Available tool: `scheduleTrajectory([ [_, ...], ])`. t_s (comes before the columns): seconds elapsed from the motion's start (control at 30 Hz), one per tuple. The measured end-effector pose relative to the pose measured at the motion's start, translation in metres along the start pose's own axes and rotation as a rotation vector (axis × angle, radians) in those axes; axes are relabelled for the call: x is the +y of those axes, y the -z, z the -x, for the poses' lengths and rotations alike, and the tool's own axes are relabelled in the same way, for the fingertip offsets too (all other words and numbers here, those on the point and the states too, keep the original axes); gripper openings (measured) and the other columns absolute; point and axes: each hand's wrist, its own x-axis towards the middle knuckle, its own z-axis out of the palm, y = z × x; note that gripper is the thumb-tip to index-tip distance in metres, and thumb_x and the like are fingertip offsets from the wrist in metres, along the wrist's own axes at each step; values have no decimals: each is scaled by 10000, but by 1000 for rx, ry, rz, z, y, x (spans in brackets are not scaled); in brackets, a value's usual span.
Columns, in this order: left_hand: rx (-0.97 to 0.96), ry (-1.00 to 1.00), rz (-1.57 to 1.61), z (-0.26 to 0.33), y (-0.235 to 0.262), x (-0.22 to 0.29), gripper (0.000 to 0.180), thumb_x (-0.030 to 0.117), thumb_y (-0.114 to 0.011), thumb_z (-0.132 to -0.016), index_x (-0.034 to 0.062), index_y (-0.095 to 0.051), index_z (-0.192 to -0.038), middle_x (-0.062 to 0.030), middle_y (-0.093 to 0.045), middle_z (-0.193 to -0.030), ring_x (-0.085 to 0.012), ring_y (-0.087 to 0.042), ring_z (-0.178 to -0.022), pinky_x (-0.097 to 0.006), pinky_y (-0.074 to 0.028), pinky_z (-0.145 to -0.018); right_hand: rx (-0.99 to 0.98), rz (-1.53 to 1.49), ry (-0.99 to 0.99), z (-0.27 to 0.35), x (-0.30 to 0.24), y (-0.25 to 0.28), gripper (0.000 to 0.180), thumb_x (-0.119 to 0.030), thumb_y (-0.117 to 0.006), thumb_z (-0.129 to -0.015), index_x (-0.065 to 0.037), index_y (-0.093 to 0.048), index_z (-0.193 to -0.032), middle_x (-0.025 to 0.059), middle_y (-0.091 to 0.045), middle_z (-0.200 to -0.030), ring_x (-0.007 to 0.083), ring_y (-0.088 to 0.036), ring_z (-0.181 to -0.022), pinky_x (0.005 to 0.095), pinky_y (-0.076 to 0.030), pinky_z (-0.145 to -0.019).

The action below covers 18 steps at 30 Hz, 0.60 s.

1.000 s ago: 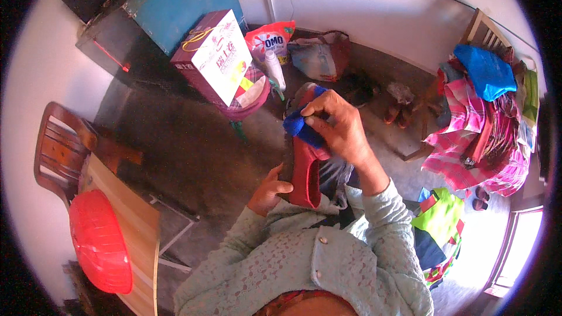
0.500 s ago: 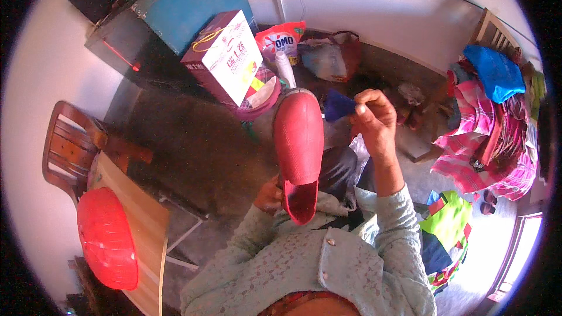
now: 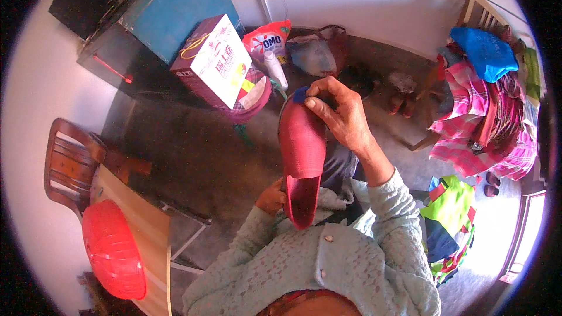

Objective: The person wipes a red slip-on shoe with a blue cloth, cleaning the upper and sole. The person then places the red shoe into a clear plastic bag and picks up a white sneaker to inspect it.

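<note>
A person in a pale green knitted cardigan holds a dark red slipper [image 3: 301, 152] upright over the lap, sole side toward the camera. The left hand [image 3: 271, 195] is closed around the slipper's heel end, low near the chest, while the right hand [image 3: 339, 114] is clamped on the toe end, thumb and fingers pinching a small blue cloth or pad [image 3: 300, 94] against the tip. Whether the blue piece is loose or part of the shoe cannot be told.

Beyond the slipper, on the dark floor, stand a purple-and-white carton [image 3: 213, 61], a detergent bag [image 3: 268, 41] and a white bottle [image 3: 275, 69]. A wooden chair [image 3: 70, 161] sits at the person's left, beside a desk [image 3: 137, 228] carrying a red mesh food cover [image 3: 112, 251]. Bright folded clothes [image 3: 486, 105] are heaped at the right.

Judging from the grip, the work goes best with the heel held steady against the body and the blue piece pressed flat, moved in short strokes along the toe, so the slipper does not twist between the two hands.
</note>
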Motion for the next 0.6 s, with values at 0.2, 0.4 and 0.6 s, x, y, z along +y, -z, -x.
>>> scheduleTrajectory([
  [0.2, -83, -17, 91, -16, 10, 5, 624, 243, -737, -692, 14, -487, -1216, -171, -598, -1075, -271, -617, -882, -378, -512, -741, -44, -201, -124, 40, 3, -19, 143, -118, -639, -845, -8, -549, -863, 43, -568, -756, 112, -534, -726, 265, -452, -676],
  [0.4, -220, 5, 176, -26, 20, 10, 581, 276, -704, -724, 11, -498, -1198, -178, -601, -1069, -280, -617, -876, -372, -506, -739, -117, -444, -149, 80, 1, -35, 106, -84, -579, -886, 9, -532, -873, 48, -556, -747, 83, -586, -564, 227, -490, -479],
  [0.6, -442, 337, 61, -42, 28, 27, 545, 309, -671, -756, 8, -509, -1181, -185, -603, -1063, -289, -616, -869, -365, -500, -737, -232, -445, -239, 108, 8, -36, 97, -90, -587, -879, -15, -528, -860, 66, -592, -746, 177, -663, -602, 264, -484, -573],
])
